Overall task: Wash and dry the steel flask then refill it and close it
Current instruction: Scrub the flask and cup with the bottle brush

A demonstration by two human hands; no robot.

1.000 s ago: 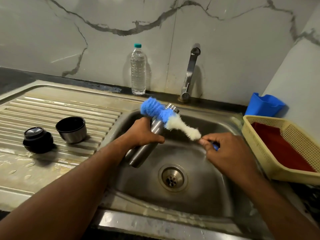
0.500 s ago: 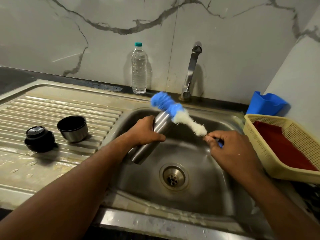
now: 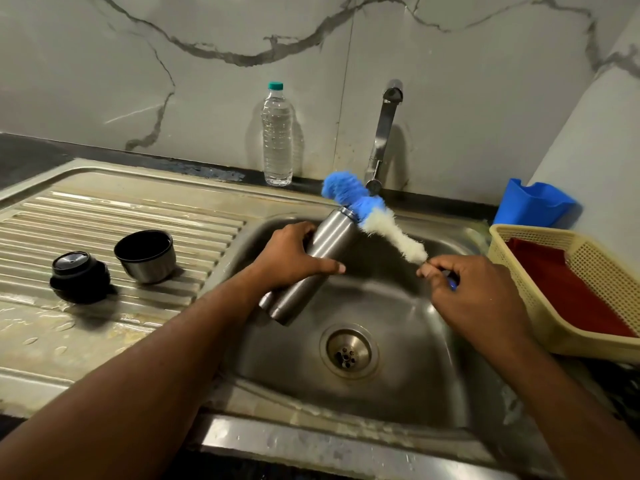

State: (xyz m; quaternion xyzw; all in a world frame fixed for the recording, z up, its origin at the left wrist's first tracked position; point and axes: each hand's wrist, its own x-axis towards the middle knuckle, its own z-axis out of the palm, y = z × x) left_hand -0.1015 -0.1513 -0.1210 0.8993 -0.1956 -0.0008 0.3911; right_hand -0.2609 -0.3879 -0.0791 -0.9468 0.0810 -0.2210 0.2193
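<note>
Head view: at frame centre, over the sink (image 3: 408, 306), left hand (image 3: 289, 259) grasping the tilted steel flask (image 3: 311, 263); right hand (image 3: 467, 289) pinching the bottle brush (image 3: 377, 225) handle, blue bristles beside flask mouth.

no readable text, labels or numbers

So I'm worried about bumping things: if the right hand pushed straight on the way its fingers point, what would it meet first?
Probably the steel flask that the left hand holds: the right hand points up-left along the bottle brush, whose bristles already lie beside the flask's mouth. Depth is unclear, though.
</note>
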